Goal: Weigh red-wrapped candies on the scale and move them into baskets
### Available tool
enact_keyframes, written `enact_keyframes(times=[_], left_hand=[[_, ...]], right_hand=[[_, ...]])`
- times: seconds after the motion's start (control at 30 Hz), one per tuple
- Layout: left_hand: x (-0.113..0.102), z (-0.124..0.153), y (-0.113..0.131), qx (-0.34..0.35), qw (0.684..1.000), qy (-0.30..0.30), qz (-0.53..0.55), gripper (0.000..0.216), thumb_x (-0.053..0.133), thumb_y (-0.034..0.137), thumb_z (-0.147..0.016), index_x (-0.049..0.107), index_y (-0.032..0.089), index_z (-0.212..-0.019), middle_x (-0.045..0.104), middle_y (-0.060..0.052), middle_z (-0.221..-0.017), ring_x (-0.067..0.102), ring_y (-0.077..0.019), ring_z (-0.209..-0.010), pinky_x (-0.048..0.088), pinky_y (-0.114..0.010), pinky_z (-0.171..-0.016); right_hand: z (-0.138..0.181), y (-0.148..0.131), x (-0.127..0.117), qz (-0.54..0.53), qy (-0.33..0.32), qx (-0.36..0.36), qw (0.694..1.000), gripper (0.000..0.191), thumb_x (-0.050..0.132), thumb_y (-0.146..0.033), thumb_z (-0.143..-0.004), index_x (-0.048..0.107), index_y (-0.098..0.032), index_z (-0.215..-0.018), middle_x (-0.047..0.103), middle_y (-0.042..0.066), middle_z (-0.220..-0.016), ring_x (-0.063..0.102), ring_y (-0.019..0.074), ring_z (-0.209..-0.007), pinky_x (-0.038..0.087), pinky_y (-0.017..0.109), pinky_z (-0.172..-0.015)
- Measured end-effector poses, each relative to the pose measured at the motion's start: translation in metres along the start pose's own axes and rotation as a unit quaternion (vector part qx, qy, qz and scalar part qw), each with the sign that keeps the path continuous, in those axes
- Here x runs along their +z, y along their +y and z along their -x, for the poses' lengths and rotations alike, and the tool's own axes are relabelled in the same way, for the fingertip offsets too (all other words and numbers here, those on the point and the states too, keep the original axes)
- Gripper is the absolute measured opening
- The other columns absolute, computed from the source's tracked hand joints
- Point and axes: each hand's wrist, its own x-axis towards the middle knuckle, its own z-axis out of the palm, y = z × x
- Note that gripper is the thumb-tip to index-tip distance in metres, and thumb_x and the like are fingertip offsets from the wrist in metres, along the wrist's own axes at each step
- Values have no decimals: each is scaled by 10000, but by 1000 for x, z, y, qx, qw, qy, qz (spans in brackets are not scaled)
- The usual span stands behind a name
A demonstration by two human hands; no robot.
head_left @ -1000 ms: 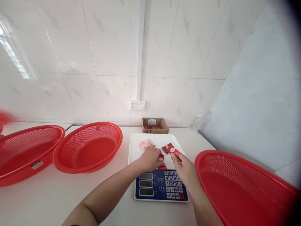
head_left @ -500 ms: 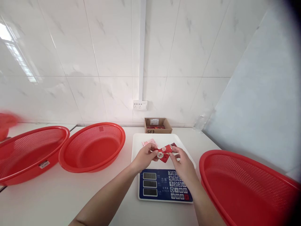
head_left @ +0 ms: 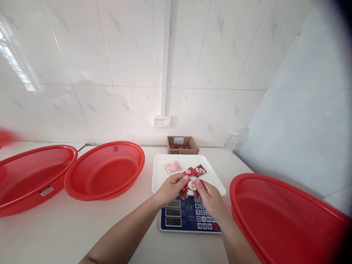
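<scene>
A white scale (head_left: 189,217) with a blue keypad stands on the white counter, and its white tray (head_left: 165,179) carries a pink packet (head_left: 172,167) and two small red packets (head_left: 195,170). My left hand (head_left: 172,189) and my right hand (head_left: 206,196) meet just above the tray's front edge. Both pinch the same red packet (head_left: 191,184) with a white round mark, one hand at each side of it.
Two red mesh baskets (head_left: 106,170) (head_left: 30,176) sit to the left of the scale and a large one (head_left: 283,216) to the right. A small cardboard box (head_left: 182,145) with red packets stands by the tiled wall, beside a clear bottle (head_left: 229,142).
My left hand lifted a red packet off the tray, and my right hand put down the packet it held. Both hands then drew back toward me, holding one packet together.
</scene>
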Motion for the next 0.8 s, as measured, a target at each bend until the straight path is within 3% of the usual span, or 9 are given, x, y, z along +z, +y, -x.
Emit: enact_keyframes(times=[0.1,0.23,0.5,0.7,0.8], left_hand=[[1,2,-2,27,999,22,-7,431,479,575,-781,460,164,-652,463,49,-500,442,-69,-437,332,-181,-421],[8,5,0,57,997,49,13,428,461,574,-793,464,168,-656,472,41,-522,436,-77,-463,348,-196,-455],[14,10,4,50,997,45,33,448,456,607,-776,450,175,-658,464,40,-513,421,-81,-448,330,-199,-445],[11,19,4,66,994,10,-84,443,389,569,-825,446,181,-618,468,28,-522,446,-108,-502,379,-236,-522],[9,25,4,83,986,19,-141,428,375,519,-849,431,184,-589,469,25,-534,441,-112,-525,371,-238,-547]], right_hand=[[3,-3,0,6,18,0,1000,495,313,-603,-822,454,-211,-556,527,-6,-538,464,145,-522,354,249,-532],[6,-5,2,-27,32,1,999,487,315,-592,-833,481,-205,-589,538,5,-558,469,147,-533,372,249,-533],[10,-3,3,-96,22,17,995,475,353,-587,-829,508,-199,-603,545,16,-559,478,152,-539,398,254,-523],[16,-5,3,-77,83,35,993,467,377,-594,-811,492,-213,-566,548,4,-533,486,152,-524,404,251,-520],[21,-8,3,-72,82,41,993,469,386,-599,-803,517,-208,-580,564,7,-542,502,153,-524,405,254,-510]])
